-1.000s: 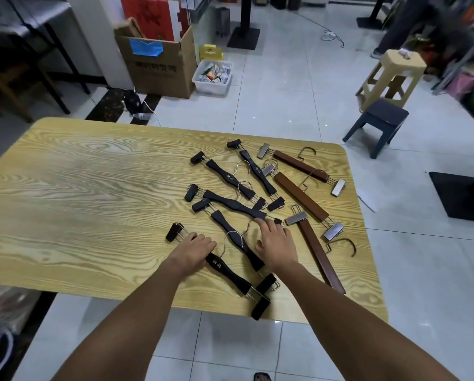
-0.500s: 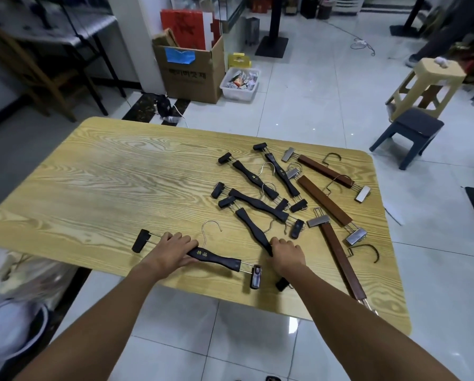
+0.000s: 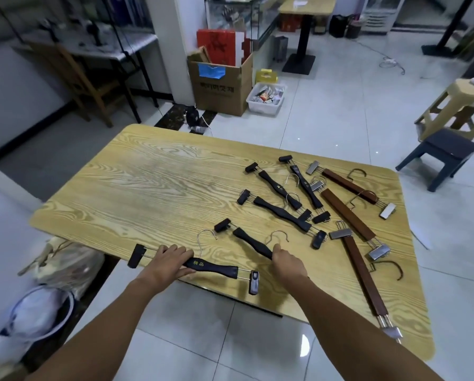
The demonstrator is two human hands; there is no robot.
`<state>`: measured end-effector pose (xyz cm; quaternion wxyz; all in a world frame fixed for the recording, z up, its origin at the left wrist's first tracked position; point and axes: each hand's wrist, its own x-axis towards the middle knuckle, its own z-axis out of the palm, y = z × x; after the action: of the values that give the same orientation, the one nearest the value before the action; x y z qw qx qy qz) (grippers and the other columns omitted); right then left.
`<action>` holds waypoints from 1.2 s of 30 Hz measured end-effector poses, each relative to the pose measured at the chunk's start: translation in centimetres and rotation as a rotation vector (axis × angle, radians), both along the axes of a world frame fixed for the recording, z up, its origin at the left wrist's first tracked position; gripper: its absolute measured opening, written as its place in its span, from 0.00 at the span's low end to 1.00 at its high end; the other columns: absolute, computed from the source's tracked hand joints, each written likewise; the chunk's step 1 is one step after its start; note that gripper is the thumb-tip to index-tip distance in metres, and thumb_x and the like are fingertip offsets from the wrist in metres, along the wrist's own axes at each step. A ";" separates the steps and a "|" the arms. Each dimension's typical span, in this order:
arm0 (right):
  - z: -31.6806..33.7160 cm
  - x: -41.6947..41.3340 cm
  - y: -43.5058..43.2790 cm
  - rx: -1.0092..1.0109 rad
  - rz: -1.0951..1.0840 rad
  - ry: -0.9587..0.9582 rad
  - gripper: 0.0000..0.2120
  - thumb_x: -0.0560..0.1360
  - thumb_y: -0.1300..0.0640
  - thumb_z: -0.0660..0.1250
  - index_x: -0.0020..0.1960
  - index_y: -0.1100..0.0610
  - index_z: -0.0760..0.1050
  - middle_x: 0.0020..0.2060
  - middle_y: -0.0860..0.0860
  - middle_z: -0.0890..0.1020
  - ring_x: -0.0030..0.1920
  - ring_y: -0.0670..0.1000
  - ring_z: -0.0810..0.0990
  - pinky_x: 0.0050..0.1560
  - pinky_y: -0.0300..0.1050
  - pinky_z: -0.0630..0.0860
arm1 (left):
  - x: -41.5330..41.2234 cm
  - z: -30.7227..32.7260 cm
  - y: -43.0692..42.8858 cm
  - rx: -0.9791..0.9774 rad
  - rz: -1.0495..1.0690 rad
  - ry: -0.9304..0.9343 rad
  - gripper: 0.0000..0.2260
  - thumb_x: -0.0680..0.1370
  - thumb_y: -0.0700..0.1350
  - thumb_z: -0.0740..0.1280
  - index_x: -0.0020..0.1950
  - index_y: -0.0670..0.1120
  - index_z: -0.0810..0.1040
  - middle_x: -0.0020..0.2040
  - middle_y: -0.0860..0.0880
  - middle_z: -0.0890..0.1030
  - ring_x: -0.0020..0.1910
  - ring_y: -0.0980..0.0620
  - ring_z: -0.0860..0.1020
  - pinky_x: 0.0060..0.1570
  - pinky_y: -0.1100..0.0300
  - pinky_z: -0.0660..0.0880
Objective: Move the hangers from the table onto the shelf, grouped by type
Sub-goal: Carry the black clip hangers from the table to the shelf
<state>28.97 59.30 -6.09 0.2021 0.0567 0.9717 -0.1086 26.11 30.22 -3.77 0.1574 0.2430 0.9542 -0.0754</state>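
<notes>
A person stands at the near edge of a light wood-grain desk [image 3: 153, 188], both bare arms reaching forward. The task looks barely begun: every hanger in view is on the desk, and no shelf holding hangers can be seen. The left hand [image 3: 170, 261] is clenched around the bar of a black clip hanger [image 3: 214, 266] lying along the near edge of the desk at about 6 o'clock; gold characters show on the bar just right of the fingers [image 3: 185, 254], its wire hook rises toward 12 o'clock, and one clip sticks out on each side of the hand. The right hand [image 3: 288, 264] is closed over the near end of a second black hanger [image 3: 251, 243], whose bar runs away from the fingers toward 10 o'clock, with its hook curving just above the knuckles. Three more black hangers [image 3: 282, 213] lie in a loose overlapping cluster toward 1 o'clock, untouched and well apart from both hands. Three brown wooden hangers [image 3: 347, 214] with metal clips lie further right, at about 2 to 4 o'clock; the nearest one runs down to the desk's near right corner. Judging by this, two black hangers are being picked up as the first group, and six hangers remain to be collected.
</notes>
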 end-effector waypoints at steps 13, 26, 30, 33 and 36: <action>16.4 -6.1 -7.3 -0.034 0.337 0.443 0.14 0.79 0.53 0.60 0.61 0.59 0.66 0.50 0.57 0.80 0.48 0.60 0.80 0.37 0.46 0.68 | 4.4 10.7 -4.6 -0.004 0.245 0.215 0.14 0.80 0.57 0.57 0.58 0.49 0.69 0.56 0.51 0.74 0.58 0.50 0.72 0.49 0.58 0.57; 29.4 -2.7 -20.0 -0.274 0.846 0.704 0.10 0.79 0.54 0.60 0.56 0.59 0.69 0.48 0.57 0.81 0.47 0.61 0.80 0.38 0.46 0.65 | 17.6 24.1 -9.2 0.017 0.884 0.518 0.11 0.79 0.55 0.60 0.53 0.49 0.69 0.54 0.48 0.78 0.55 0.46 0.75 0.54 0.55 0.65; 31.3 0.9 -22.5 -0.330 1.015 0.740 0.12 0.78 0.55 0.60 0.59 0.60 0.68 0.51 0.58 0.80 0.51 0.62 0.80 0.40 0.47 0.65 | 24.2 26.6 -9.2 -0.028 1.072 0.641 0.13 0.79 0.55 0.61 0.53 0.46 0.71 0.51 0.48 0.80 0.53 0.45 0.77 0.52 0.54 0.68; 32.0 4.9 -24.5 -0.404 1.130 0.730 0.12 0.78 0.55 0.60 0.58 0.59 0.68 0.49 0.57 0.80 0.45 0.60 0.78 0.40 0.46 0.65 | 30.2 27.7 -8.9 -0.047 1.241 0.653 0.10 0.78 0.55 0.62 0.47 0.49 0.68 0.46 0.50 0.78 0.52 0.44 0.78 0.50 0.54 0.66; 32.4 9.6 -26.3 -0.469 1.232 0.696 0.11 0.78 0.54 0.60 0.56 0.58 0.70 0.47 0.56 0.80 0.41 0.58 0.73 0.39 0.45 0.65 | 36.6 28.4 -8.3 -0.061 1.369 0.666 0.11 0.78 0.54 0.63 0.45 0.51 0.64 0.42 0.53 0.74 0.51 0.45 0.78 0.45 0.57 0.61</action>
<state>38.54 33.03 26.28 -0.0864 -0.5804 0.7867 -0.1918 62.68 21.93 24.65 -0.1205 -0.4431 0.8865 -0.0567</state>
